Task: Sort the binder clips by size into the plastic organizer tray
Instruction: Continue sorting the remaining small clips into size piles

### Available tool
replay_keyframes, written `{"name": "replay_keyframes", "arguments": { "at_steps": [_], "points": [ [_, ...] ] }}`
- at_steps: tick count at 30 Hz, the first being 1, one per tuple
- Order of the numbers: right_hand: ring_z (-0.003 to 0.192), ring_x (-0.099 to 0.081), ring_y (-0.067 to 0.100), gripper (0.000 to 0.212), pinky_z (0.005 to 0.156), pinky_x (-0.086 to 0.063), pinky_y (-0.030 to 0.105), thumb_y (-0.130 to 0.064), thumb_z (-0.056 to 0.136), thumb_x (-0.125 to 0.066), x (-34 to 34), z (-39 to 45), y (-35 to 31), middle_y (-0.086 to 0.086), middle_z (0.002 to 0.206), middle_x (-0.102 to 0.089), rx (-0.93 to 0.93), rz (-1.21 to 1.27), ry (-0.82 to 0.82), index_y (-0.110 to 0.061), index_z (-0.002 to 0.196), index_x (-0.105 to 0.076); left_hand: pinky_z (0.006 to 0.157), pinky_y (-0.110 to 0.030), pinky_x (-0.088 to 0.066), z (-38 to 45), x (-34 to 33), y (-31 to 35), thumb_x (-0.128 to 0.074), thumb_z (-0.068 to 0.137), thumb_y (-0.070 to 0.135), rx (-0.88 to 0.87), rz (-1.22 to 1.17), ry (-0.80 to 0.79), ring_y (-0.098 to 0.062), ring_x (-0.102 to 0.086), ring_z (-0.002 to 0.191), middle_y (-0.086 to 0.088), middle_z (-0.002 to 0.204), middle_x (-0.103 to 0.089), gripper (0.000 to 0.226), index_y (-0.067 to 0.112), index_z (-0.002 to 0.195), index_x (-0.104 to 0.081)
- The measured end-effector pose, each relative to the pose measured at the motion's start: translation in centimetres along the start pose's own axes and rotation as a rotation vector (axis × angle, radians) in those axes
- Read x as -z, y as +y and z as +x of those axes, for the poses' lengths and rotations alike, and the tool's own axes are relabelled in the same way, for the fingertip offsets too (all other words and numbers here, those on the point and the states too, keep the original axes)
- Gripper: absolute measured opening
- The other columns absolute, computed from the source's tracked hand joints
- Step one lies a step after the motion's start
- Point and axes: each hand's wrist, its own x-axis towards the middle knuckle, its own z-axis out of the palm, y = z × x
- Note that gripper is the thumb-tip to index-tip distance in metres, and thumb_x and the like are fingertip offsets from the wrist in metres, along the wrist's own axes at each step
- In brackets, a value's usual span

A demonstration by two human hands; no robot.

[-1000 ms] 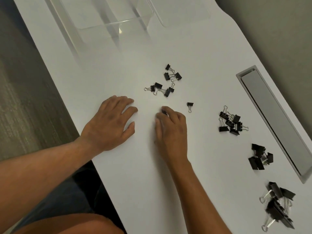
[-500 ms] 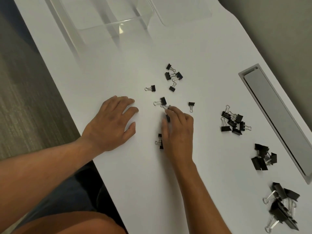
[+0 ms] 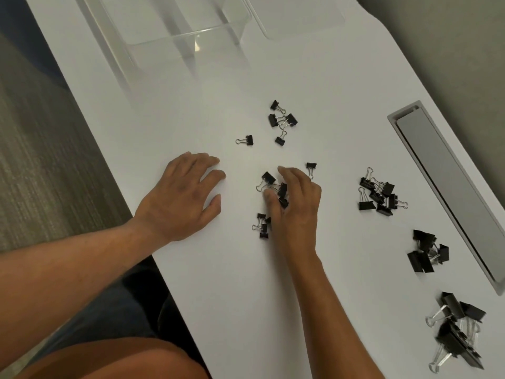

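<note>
White desk (image 3: 314, 77): left hand (image 3: 181, 198) flat; right hand (image 3: 296, 203) fingers pinch small clips (image 3: 282, 190).

One head-worn wide-angle view — forward and steeply down, close over the white desk (image 3: 218, 269).

My left hand (image 3: 181, 196) lies flat on the white desk (image 3: 218, 283), fingers spread and relaxed. My right hand (image 3: 296, 203) sits just beside it, fingers curled over a few small black clips (image 3: 282, 190), with one clip (image 3: 268, 178) just off my fingertips. Three more small clips (image 3: 262, 225) lie against the thumb side of my right wrist. Beyond my fingers, a loose scatter of small clips (image 3: 282, 120) sits, and one lone clip (image 3: 247, 140) lies nearer my left hand. Out past my right hand lie a pile of medium clips (image 3: 379, 196), then larger clips (image 3: 426, 254), then the largest clips (image 3: 456, 332). Far ahead of both hands stands the clear plastic tray (image 3: 185, 36).
</note>
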Motion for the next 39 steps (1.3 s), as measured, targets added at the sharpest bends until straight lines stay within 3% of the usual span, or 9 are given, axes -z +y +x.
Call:
{"name": "replay_keyframes", "arguments": {
  "at_steps": [5,8,13,18,23,25,30,36,39],
  "points": [
    [0.121,-0.044,0.015,0.034,0.103,-0.035,0.034,-0.031,0.1,-0.068,-0.9,1.8,-0.4,-0.019,0.131,-0.063,0.048,-0.04,-0.059,-0.031,0.134,-0.066,0.122,-0.051,-0.03,0.0,0.1,-0.1,-0.048,0.101,0.035,0.002,0.007,-0.012,-0.036,-0.049,0.137,-0.013,0.145,-0.053,0.041,0.01,0.131,-0.06],
    [0.117,-0.04,0.006,0.032,0.101,-0.03,0.028,-0.029,0.096,-0.073,-1.1,2.5,-0.4,-0.025,0.12,-0.062,0.003,0.023,-0.07,-0.031,0.128,-0.069,0.122,-0.051,-0.031,0.0,0.0,0.0,-0.049,0.101,0.035,0.0,0.006,-0.005,-0.036,-0.049,0.136,-0.013,0.145,-0.054,0.04,0.009,0.13,-0.061],
    [0.116,-0.046,0.016,0.029,0.094,-0.022,0.026,-0.024,0.095,-0.073,-0.8,3.3,-0.7,-0.015,0.113,-0.061,0.058,-0.024,-0.144,-0.029,0.124,-0.071,0.121,-0.051,-0.032,0.1,0.1,0.0,-0.05,0.1,0.034,-0.003,0.001,0.002,-0.036,-0.05,0.136,-0.013,0.144,-0.054,0.04,0.009,0.129,-0.062],
    [0.102,-0.058,0.011,0.016,0.096,-0.04,0.034,-0.016,0.091,-0.075,0.0,3.7,-1.2,-0.013,0.102,-0.067,0.059,0.067,-0.132,-0.024,0.102,-0.068,0.122,-0.051,-0.031,0.1,0.2,0.0,-0.049,0.1,0.034,-0.004,0.002,0.0,-0.036,-0.05,0.135,-0.013,0.144,-0.055,0.041,0.009,0.129,-0.062],
    [0.089,-0.069,0.005,0.011,0.083,-0.049,0.016,-0.017,0.092,-0.076,2.4,3.7,-2.3,-0.01,0.093,-0.073,-0.205,0.357,-0.017,-0.022,0.1,-0.071,0.122,-0.051,-0.032,0.0,0.0,0.1,-0.049,0.1,0.034,-0.004,-0.001,0.002,-0.037,-0.05,0.136,-0.014,0.143,-0.055,0.04,0.009,0.128,-0.063],
    [0.084,-0.071,0.007,0.009,0.074,-0.052,0.018,-0.024,0.094,-0.076,3.5,3.4,-1.9,-0.009,0.094,-0.075,-0.344,0.436,0.087,-0.025,0.102,-0.073,0.122,-0.052,-0.031,0.1,0.1,0.1,-0.05,0.1,0.034,-0.006,0.003,-0.001,-0.037,-0.05,0.136,-0.014,0.144,-0.055,0.04,0.009,0.129,-0.062],
    [0.073,-0.066,0.001,0.009,0.069,-0.05,0.014,-0.031,0.093,-0.078,3.5,1.4,-1.0,-0.009,0.087,-0.075,-0.473,0.368,0.068,-0.025,0.099,-0.075,0.122,-0.051,-0.031,0.0,0.1,0.1,-0.05,0.101,0.034,-0.004,0.003,0.009,-0.037,-0.05,0.136,-0.014,0.144,-0.055,0.04,0.009,0.13,-0.062],
    [0.087,-0.067,0.007,0.003,0.077,-0.049,0.018,-0.029,0.1,-0.068,2.3,0.7,-0.4,-0.007,0.102,-0.071,-0.402,0.325,0.107,-0.027,0.101,-0.071,0.122,-0.052,-0.031,0.1,0.1,0.1,-0.05,0.1,0.034,-0.004,0.0,0.003,-0.037,-0.05,0.136,-0.014,0.144,-0.054,0.041,0.009,0.13,-0.061],
    [0.112,-0.06,0.008,0.015,0.091,-0.048,0.023,-0.026,0.106,-0.058,2.3,0.3,-0.2,-0.01,0.121,-0.064,-0.275,0.239,0.13,-0.026,0.116,-0.07,0.122,-0.052,-0.031,0.0,0.1,0.0,-0.05,0.1,0.034,-0.003,-0.005,0.007,-0.037,-0.05,0.136,-0.014,0.143,-0.055,0.04,0.009,0.13,-0.061]
  ]
}}
